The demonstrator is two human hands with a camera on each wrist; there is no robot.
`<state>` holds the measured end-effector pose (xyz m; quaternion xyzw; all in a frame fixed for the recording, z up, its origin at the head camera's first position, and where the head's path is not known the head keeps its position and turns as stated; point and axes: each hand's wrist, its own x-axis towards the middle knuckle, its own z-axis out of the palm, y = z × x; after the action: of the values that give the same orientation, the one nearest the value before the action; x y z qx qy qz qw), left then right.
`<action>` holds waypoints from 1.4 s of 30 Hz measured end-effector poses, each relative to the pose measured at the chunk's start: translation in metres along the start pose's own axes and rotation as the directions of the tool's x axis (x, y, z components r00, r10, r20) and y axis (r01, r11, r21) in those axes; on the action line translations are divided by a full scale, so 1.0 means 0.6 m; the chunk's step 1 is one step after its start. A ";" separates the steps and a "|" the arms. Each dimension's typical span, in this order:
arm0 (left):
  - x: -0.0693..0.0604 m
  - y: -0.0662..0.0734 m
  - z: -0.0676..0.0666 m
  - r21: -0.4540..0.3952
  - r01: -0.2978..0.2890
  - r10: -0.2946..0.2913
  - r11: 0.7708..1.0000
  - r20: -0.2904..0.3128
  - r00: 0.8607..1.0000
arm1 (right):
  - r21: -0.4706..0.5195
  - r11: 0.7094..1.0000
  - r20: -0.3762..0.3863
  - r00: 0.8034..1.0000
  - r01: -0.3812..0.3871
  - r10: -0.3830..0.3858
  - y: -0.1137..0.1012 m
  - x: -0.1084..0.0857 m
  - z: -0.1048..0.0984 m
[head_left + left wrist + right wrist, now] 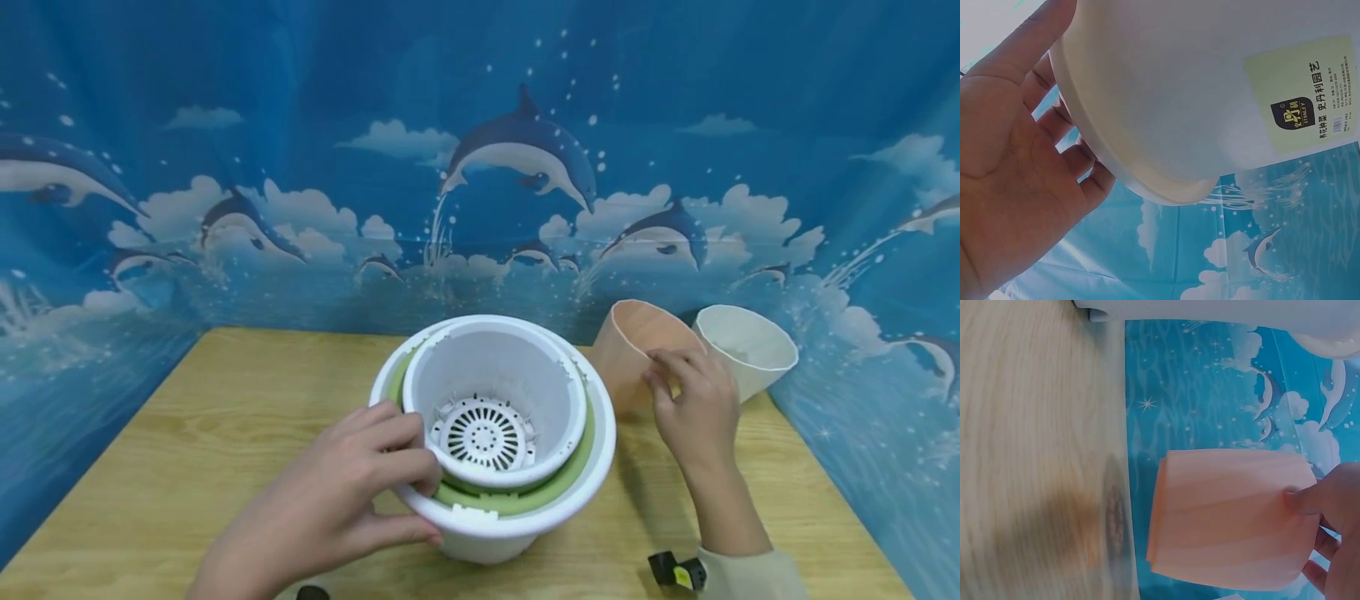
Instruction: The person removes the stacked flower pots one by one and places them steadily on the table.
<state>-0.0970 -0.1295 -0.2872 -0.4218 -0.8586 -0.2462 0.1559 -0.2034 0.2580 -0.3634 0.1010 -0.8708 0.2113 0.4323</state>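
While the left hand point(360, 479) grips the rim of a large, round, white plastic pot point(604, 425) with thumb and curled fingers, the right hand point(696, 408) pinches the edge of a peach, thin-walled, tapered pot point(624, 367) at the tabletop's point(225, 417) far right, beside a cream tapered pot point(746, 343). A green round pot point(525, 502) and a smaller white pot point(495, 358) nest inside the first, making 3.

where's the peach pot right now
In the head view, the peach pot is right of centre, between the nested pots and the cream pot, its rim pinched by the right hand.
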 end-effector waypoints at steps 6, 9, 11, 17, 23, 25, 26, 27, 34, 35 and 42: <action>0.000 0.000 0.001 0.005 -0.005 0.005 1.000 0.005 1.000 | -0.043 0.999 0.045 0.999 -0.022 0.024 0.009 -0.008 0.006; 0.000 -0.001 0.001 -0.001 -0.009 0.009 1.000 -0.002 1.000 | -0.067 0.997 0.073 0.996 -0.040 0.045 0.014 -0.011 0.011; 0.000 -0.001 0.001 -0.002 -0.007 0.007 1.000 -0.005 1.000 | -0.082 0.996 0.084 0.995 -0.043 0.050 0.017 -0.012 0.015; 0.001 0.000 0.001 -0.003 -0.003 0.003 1.000 0.000 1.000 | -0.108 0.993 0.100 0.993 -0.054 0.065 0.027 -0.017 0.019; 0.001 0.000 0.000 -0.005 0.005 -0.005 1.000 -0.001 1.000 | -0.082 0.995 0.099 0.993 -0.060 0.068 0.034 -0.022 0.023; 0.001 0.000 0.000 -0.003 0.011 -0.011 1.000 0.001 1.000 | -0.071 0.996 0.094 0.994 -0.055 0.062 0.035 -0.022 0.026; 0.001 0.000 0.000 -0.001 0.012 -0.012 1.000 0.002 1.000 | -0.067 0.996 0.091 0.994 -0.053 0.059 0.036 -0.022 0.027; 0.001 0.000 0.000 -0.001 0.012 -0.012 1.000 0.002 1.000 | -0.065 0.996 0.088 0.994 -0.054 0.060 0.036 -0.022 0.028; 0.002 -0.001 0.001 0.003 -0.007 0.007 1.000 -0.007 1.000 | -0.064 0.996 0.108 0.991 -0.067 0.074 0.042 -0.023 0.030; 0.002 -0.001 0.001 0.002 -0.007 0.007 1.000 -0.009 1.000 | -0.061 0.996 0.118 0.990 -0.072 0.079 0.041 -0.022 0.029; 0.002 0.000 0.002 0.010 -0.006 0.006 1.000 -0.015 1.000 | 0.055 0.997 0.128 0.990 -0.058 0.051 0.019 -0.012 0.014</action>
<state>-0.0977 -0.1280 -0.2873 -0.4218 -0.8573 -0.2447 0.1649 -0.2089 0.2642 -0.3768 0.1030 -0.8923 0.2416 0.3671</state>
